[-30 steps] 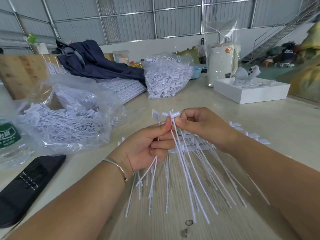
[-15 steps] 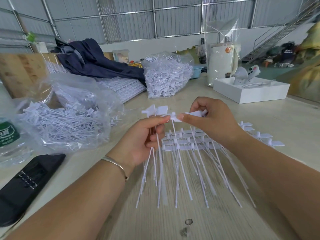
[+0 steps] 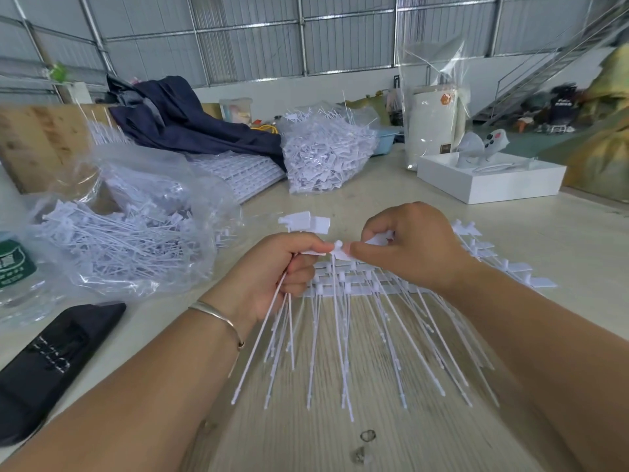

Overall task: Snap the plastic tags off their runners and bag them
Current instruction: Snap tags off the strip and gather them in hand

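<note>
A white runner (image 3: pixel 357 289) of plastic tags lies across the table in front of me, its long thin tails fanning toward me. My left hand (image 3: pixel 279 270) grips a small bundle of loose tags (image 3: pixel 304 222), their flat heads sticking up above my fingers and their tails hanging below. My right hand (image 3: pixel 408 247) pinches the head of one tag (image 3: pixel 340 252) on the runner, thumb tips of both hands nearly touching. An open clear bag (image 3: pixel 115 233) holding many loose tags sits to my left.
A second bag of tags (image 3: pixel 326 155) and stacked runners (image 3: pixel 238 172) lie further back under a dark garment (image 3: pixel 183 124). A white box (image 3: pixel 490 182) stands back right. A water bottle (image 3: pixel 17 267) and a black case (image 3: pixel 51 362) sit at the left edge.
Both hands have risen off the runner's tails to its heads. My left hand now holds its tag bundle higher, and my right hand has closed on another tag head beside it.
</note>
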`<act>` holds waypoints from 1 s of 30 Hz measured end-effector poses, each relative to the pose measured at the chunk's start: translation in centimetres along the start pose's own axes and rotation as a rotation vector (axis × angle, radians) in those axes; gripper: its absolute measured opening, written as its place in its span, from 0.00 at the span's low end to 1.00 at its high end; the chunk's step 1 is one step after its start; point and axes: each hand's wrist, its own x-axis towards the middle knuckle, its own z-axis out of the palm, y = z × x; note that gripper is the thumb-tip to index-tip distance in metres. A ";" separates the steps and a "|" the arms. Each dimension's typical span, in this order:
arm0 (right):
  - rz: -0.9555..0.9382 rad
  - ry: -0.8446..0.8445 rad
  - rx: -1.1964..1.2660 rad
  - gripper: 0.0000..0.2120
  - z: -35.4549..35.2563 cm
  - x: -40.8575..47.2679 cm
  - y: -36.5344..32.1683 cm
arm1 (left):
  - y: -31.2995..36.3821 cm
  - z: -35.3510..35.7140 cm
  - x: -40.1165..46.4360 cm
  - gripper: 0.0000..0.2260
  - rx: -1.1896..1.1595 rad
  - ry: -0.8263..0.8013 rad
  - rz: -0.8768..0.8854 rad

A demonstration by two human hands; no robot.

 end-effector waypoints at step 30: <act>-0.094 -0.178 -0.151 0.24 0.0 0.2 0.8 | -0.4 -0.5 0.4 0.20 -0.142 -0.007 -0.154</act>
